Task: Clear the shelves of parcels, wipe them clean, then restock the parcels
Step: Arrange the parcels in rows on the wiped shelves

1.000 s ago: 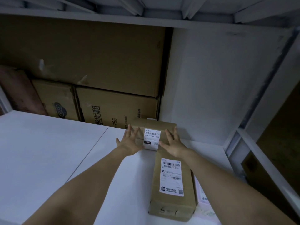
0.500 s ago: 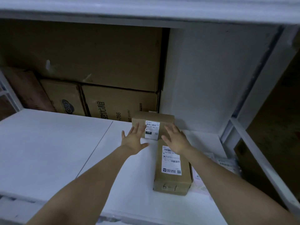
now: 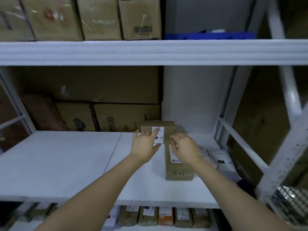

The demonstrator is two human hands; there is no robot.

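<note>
Eases off the box (image 3: 168,126), now sitting at the back of the shelf (image 3: 66,160). Holds left hand (image 3: 145,147) flat and open, right hand (image 3: 185,147) loose, empty. Looks like restocking moves along.

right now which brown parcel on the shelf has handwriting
The long parcel nearest the front edge; the small box behind shows only a printed label.

A single head-worn wide-angle view looks forward and slightly down, close before the white shelf (image 3: 50,164).

A small brown labelled parcel (image 3: 158,130) stands behind a longer brown labelled parcel (image 3: 179,169) on the white shelf (image 3: 66,164).
</note>
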